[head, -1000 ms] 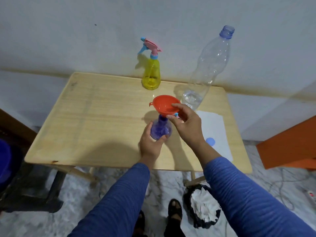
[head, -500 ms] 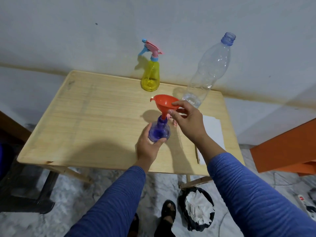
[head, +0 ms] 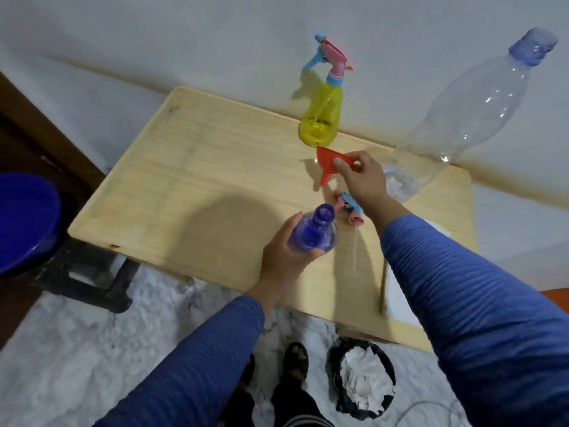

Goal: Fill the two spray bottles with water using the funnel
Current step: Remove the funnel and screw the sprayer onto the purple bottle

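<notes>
Change: funnel [head: 331, 161] is out of the purple bottle's neck now — half a second ago its spout sat in the mouth; bottle has also come nearer the front edge and leans.
Left hand [head: 281, 257]: fingers curled round the body of the purple spray bottle [head: 314, 234], clamped on it; neck open, no sprayer on it, mouth tilted up and to the right.
Right hand [head: 361, 180]: thumb and fingertips pinch the rim of the orange funnel, held in the air, spout pointing down-left, wide end toward the wall.
Funnel position: beyond the purple bottle, apart from it, just in front of the yellow spray bottle [head: 323, 121].
Yellow spray bottle: upright at the back edge of the table [head: 200, 167], pink-and-blue trigger head on.
Loose sprayer head [head: 351, 209]: pink and blue, lying on the table under the right wrist, near the purple bottle's mouth — partly hidden.
Clear plastic bottle [head: 462, 115]: large, at the back right, blue neck ring; a little water at the bottom, possibly — blur makes it hard to judge.
Paper sheet [head: 403, 300]: white, at the table's right edge.
Floor: black bin with white paper [head: 363, 377] under the table's right corner, blue tub [head: 24, 220] far left.
</notes>
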The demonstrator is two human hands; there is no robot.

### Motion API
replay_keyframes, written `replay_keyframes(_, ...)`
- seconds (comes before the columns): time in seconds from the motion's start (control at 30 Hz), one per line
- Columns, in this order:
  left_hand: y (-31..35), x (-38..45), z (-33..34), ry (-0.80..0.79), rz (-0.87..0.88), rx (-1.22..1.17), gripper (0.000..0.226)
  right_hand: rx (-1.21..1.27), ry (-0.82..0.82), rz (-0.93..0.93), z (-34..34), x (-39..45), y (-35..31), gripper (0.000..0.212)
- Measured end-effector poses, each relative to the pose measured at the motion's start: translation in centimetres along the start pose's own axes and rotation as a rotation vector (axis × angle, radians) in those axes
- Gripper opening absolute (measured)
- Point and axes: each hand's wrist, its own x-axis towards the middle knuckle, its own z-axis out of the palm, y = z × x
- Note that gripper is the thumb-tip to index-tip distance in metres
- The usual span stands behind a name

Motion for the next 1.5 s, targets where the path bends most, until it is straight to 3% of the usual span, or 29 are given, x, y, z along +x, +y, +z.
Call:
replay_keyframes(0.2,0.0,-0.6,-0.1,0.008,0.010,-0.033,0.067,-0.094,-0.119,0.083,1.6,1.8,1.9,0.024)
replay_keyframes(0.43,0.1,-0.6,-0.1,-0.010,-0.009,-0.023,0.076,-0.158,-0.161,0.025,0.8,1.2,2.3,0.062)
replay_keyframes(0.57,0.3,-0.6,-0.2,-0.001,-0.003,0.005,0.080,-0.219,0.006,-0.078,0.4,-1.5,2.5,0.059)
replay_keyframes(0.7,0.3,-0.6,0.1,0.008,-0.002,0.003,0.089,-0.272,0.232,0.074,0.7,-5.0,4.2,0.045)
replay_keyframes(0.8,0.1,-0.5,0.1,-0.006,0.009,0.002,0.088,-0.325,0.240,0.194,0.9,-6.4,5.5,0.044)
replay_keyframes(0.97,-0.2,-0.4,0.0,-0.015,-0.017,0.004,0.084,-0.209,0.140,0.328,0.7,-6.0,6.3,0.045)
replay_keyframes(1.2,0.1,-0.3,-0.2,-0.017,-0.023,-0.003,0.085,0.101,0.253,0.354,-0.5,-6.4,4.3,0.047)
replay_keyframes(1.37,0.3,-0.4,-0.3,-0.039,0.006,0.011,0.079,0.358,0.348,0.265,-2.0,-6.7,1.0,0.069)
replay_keyframes(1.5,0.9,-0.5,-0.6,-0.068,0.030,0.043,0.080,0.577,0.339,0.082,-4.3,-6.6,-2.7,0.083)
